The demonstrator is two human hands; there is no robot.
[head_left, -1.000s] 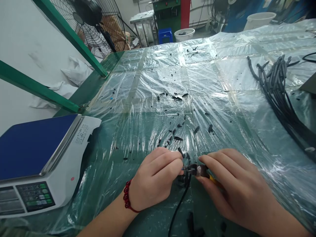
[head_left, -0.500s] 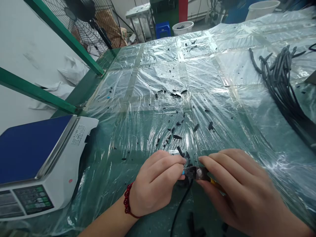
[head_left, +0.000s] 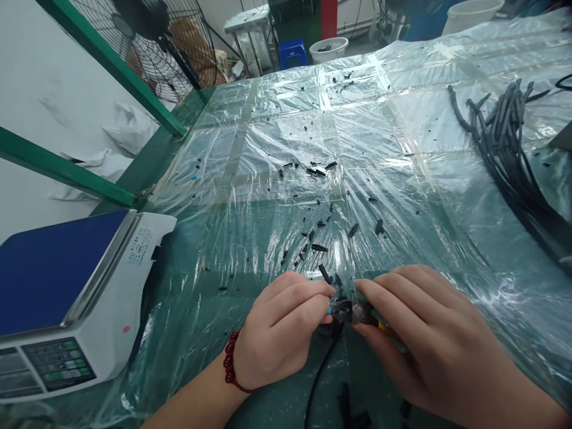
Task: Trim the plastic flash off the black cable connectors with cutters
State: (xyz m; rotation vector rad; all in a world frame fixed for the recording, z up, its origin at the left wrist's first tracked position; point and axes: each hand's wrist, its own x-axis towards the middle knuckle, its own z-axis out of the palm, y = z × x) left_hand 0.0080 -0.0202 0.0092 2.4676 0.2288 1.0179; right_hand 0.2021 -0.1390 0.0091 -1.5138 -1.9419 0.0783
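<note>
Between my hands is a black cable [head_left: 318, 381] with a bit of blue [head_left: 329, 310] showing at its end. My left hand [head_left: 286, 330], with a red bead bracelet at the wrist, is closed on that end in a pinch. My right hand [head_left: 429, 328] is wrapped round cutting pliers [head_left: 357, 313]; part of a yellow handle shows under the fingers. The plier jaws meet the cable right beside my left fingertips. Whether the jaws are fully closed is hard to see. Small black scraps [head_left: 319, 248] lie just beyond my hands.
A digital scale [head_left: 129, 280] with a blue plate stands at the left. Several grey-black cables [head_left: 504, 143] lie bundled at the right. Clear plastic sheeting [head_left: 268, 137] covers the table. Behind are a fan [head_left: 147, 36], a blue stool [head_left: 292, 53] and a white bucket [head_left: 328, 50].
My right hand and the pliers have shifted slightly left, towards my left fingers. The whole view has moved a little. Both grips look the same.
</note>
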